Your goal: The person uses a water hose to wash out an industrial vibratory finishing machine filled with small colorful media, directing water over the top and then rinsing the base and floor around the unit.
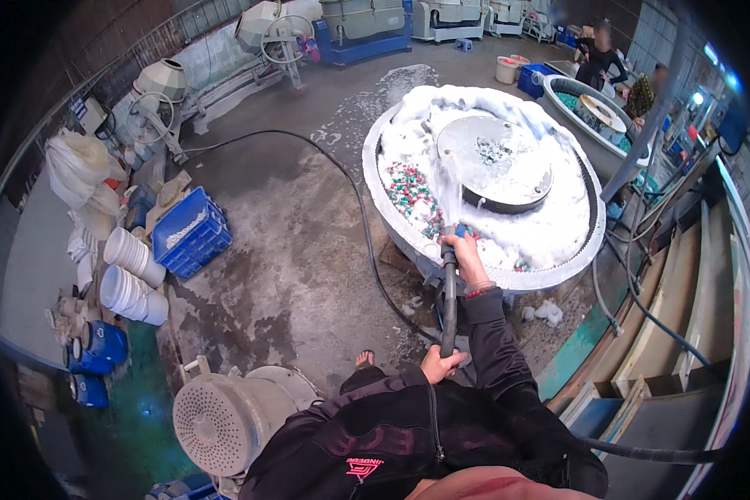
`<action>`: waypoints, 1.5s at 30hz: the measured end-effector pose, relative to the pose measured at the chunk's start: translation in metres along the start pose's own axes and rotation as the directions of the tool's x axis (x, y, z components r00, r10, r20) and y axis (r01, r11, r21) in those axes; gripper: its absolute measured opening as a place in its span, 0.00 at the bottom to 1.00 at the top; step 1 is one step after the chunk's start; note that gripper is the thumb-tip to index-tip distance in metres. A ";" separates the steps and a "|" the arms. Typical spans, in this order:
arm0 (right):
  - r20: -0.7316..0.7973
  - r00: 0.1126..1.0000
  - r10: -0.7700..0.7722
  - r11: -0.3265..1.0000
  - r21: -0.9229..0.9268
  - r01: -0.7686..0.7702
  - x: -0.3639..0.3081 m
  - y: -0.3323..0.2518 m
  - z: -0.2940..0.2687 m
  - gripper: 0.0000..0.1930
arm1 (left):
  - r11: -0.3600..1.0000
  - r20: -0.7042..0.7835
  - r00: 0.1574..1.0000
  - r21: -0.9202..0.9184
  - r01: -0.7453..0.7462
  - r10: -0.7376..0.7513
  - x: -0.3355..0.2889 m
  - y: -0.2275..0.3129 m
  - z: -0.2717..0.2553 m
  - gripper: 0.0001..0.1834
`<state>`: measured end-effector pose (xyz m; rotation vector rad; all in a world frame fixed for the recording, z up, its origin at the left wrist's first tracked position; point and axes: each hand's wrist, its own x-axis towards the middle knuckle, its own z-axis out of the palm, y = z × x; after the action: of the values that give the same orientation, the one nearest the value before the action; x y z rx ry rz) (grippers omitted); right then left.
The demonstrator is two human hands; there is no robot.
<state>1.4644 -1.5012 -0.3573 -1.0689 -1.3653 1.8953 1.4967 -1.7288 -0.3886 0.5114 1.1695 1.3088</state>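
Note:
My right hand [468,257] is closed round the upper end of a dark water hose [450,304], beside a small blue part that looks like a valve handle. Lower down, close to my body, my left hand [442,364] grips the same hose. From its tip a jet of water [449,187] shoots into a large round machine bowl [373,187]. White foam [562,237] covers much of the bowl. Small red, green and white pieces [410,198] show through on its left side. A wet round metal lid [508,162] caps the bowl's raised centre.
A black cable or hose [360,196] curves across the wet floor on my left. A blue crate [192,233], white buckets [133,296] and a perforated machine drum [217,421] stand left. Two people are by a second bowl [550,87], far right. Wooden-edged troughs [650,308] line the right.

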 end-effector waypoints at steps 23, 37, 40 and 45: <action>-0.085 0.993 0.077 0.996 -0.041 -0.081 0.104 -0.005 0.193 0.09 | 0.993 0.147 0.987 -0.106 -0.053 0.068 0.029 0.093 -0.191 0.16; -0.111 0.993 -0.048 0.998 -0.053 0.043 0.113 -0.038 0.205 0.09 | 0.994 0.258 0.962 -0.083 -0.064 0.083 0.048 0.117 -0.218 0.14; -0.124 0.991 -0.055 0.998 0.023 0.058 0.113 -0.037 0.184 0.10 | 0.996 0.317 0.945 -0.014 -0.085 0.085 0.045 0.125 -0.212 0.16; -0.188 0.977 -0.101 0.995 0.007 0.104 0.100 -0.047 0.183 0.09 | 0.999 0.377 0.925 0.007 -0.042 0.036 0.042 0.132 -0.203 0.16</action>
<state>1.2563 -1.4962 -0.3111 -1.1160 -1.2704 1.6843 1.2518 -1.7178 -0.3714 0.7644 0.8514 1.1708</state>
